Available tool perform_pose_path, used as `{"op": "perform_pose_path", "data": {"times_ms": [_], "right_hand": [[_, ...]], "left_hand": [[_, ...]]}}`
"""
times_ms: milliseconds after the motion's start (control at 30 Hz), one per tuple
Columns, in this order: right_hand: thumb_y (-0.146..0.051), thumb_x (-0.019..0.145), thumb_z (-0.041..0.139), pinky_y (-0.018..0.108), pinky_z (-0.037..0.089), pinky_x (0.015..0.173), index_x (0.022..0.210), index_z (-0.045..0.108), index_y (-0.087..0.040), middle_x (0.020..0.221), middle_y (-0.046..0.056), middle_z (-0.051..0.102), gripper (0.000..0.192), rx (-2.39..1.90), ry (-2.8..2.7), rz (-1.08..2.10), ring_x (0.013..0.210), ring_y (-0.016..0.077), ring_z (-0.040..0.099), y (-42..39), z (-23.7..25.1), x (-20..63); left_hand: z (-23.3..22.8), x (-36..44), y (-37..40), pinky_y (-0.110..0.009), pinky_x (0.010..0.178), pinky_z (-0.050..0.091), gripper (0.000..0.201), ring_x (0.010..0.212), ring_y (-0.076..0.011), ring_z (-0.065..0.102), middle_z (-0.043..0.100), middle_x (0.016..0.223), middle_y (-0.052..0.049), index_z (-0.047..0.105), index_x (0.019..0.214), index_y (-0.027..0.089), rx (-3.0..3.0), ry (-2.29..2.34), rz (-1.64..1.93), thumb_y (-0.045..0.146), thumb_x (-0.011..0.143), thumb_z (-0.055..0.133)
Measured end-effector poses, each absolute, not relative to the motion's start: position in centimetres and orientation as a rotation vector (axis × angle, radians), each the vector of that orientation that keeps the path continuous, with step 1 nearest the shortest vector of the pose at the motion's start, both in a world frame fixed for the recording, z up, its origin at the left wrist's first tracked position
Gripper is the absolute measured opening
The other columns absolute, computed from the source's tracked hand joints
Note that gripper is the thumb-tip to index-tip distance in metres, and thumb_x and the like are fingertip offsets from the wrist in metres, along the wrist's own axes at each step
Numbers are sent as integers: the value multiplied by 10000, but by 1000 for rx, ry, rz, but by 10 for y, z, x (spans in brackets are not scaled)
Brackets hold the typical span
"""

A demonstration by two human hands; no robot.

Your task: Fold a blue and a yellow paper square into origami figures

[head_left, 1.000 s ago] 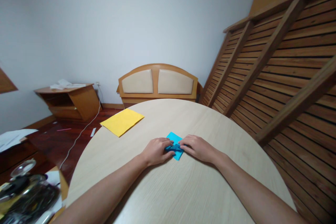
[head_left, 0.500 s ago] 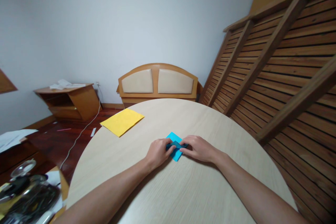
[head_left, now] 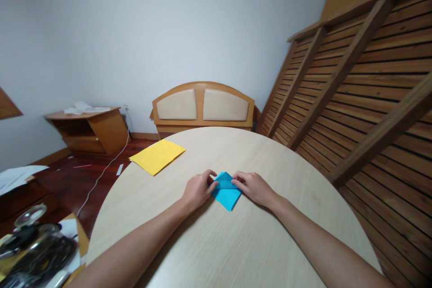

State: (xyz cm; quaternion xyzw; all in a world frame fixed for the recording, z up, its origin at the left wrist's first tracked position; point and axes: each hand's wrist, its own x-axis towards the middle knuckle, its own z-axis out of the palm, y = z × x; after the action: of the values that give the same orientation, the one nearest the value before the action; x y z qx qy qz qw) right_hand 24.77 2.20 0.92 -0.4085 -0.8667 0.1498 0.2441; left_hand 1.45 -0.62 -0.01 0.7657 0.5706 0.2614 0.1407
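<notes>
The blue paper [head_left: 227,191] lay flat on the table [head_left: 236,243], just this side of the yellow sheet [head_left: 157,156]. The left hand [head_left: 197,189] and right hand [head_left: 253,186] pinched its far fold from either side (both equally near), its point toward the person.

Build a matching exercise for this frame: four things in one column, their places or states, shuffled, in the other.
Things:
1. blue paper
2. yellow sheet
3. left hand
4. right hand

Places or states:
A. flat near the table's far left edge, untouched
B. fingertips on the paper's right side
C. between both hands, partly folded
D. fingertips on the paper's left side

Pairs: 1-C, 2-A, 3-D, 4-B
</notes>
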Motion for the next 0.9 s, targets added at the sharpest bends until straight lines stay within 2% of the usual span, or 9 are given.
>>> {"op": "perform_pose_path", "data": {"times_ms": [167, 367, 500, 700, 900], "right_hand": [[-390, 959, 514, 279, 434, 651, 962, 700, -213, 813, 37, 737, 257, -1195, -2255, 434, 745, 198, 676, 25, 1, 241], [-355, 954, 513, 286, 461, 699, 1040, 703, -213, 891, 55, 743, 252, -1230, -2206, 408, 810, 205, 686, 28, -5, 234], [-303, 936, 549, 297, 479, 773, 1142, 648, -207, 933, 50, 728, 248, -1196, -2186, 394, 861, 198, 681, 30, -9, 233], [-291, 946, 533, 310, 481, 802, 1065, 660, -207, 975, 62, 709, 193, -1211, -2236, 337, 892, 198, 664, 31, -9, 233], [-284, 945, 553, 301, 469, 814, 1127, 651, -219, 1036, 60, 694, 217, -1221, -2259, 316, 925, 187, 653, 29, -7, 231]], "left_hand": [[-6, 15, -3, -279, 686, 485, 301, 835, -193, 693, 748, 1005, -23, 564, 1212, 235, 2205, 1682, 757, 267, 913, 557], [-9, 18, -5, -290, 826, 506, 345, 1006, -201, 671, 702, 1165, -38, 538, 1236, 236, 2267, 1668, 749, 210, 893, 568], [-5, 21, -8, -293, 908, 488, 322, 1096, -211, 628, 666, 1204, -55, 565, 1221, 229, 2361, 1660, 694, 193, 902, 541], [-3, 23, -11, -325, 890, 510, 347, 1066, -237, 632, 616, 1242, -80, 612, 1259, 250, 2420, 1675, 621, 232, 926, 517], [-3, 25, -9, -392, 964, 498, 348, 1123, -267, 587, 610, 1281, -83, 679, 1202, 250, 2545, 1613, 590, 177, 902, 518]]}}
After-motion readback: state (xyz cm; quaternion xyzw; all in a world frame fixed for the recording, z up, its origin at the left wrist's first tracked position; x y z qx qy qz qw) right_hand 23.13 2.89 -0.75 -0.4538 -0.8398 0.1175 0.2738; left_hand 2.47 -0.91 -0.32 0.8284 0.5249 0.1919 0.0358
